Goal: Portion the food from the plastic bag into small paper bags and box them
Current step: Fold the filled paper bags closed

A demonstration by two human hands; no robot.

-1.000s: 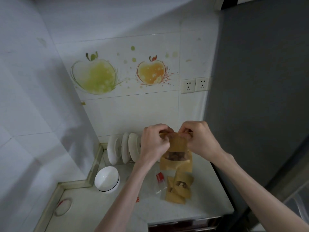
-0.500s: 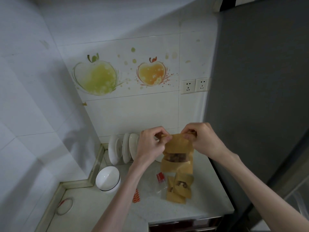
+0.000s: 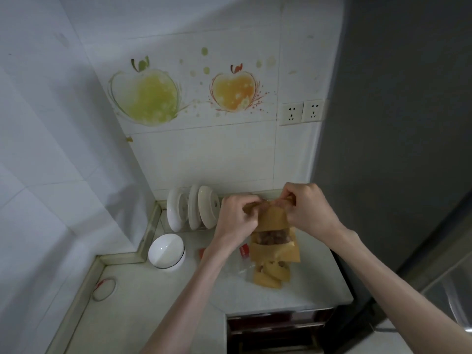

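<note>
A: Grip first. The top edge of a paper bag [image 3: 272, 221] is pinched from both sides: the left hand [image 3: 236, 219] at its left corner, the right hand [image 3: 307, 210] at its right, fingers curled onto the paper. The bag is held upright in the air, above the counter [image 3: 306, 282] and in front of the dish rack.

B: Contents?

A: Brown pieces of food are seen through a clear window low on the bag's front. Quantity cannot be judged. The mouth appears to be in the middle of being folded or sealed (a judgement; the fold itself is hidden by the fingers).

B: Progress noted?

A: A small heap of paper bags [image 3: 272, 275] is lying on the counter just below the held one; at least one shows a window with something dark inside, so some portions are judged done. Whether every bag in the heap is filled cannot be told. The plastic bag [image 3: 236, 267] is lying flat just left of the heap, with a red patch near its top; it looks nearly empty, though that is not certain.

B: And boxing?

A: No box is seen anywhere, so that step is judged not yet begun.

B: Other vessels?

A: A white bowl [image 3: 167, 250] is standing near the corner with nothing seen in it. White plates [image 3: 194, 208] are stood on edge in the rack against the wall.
</note>
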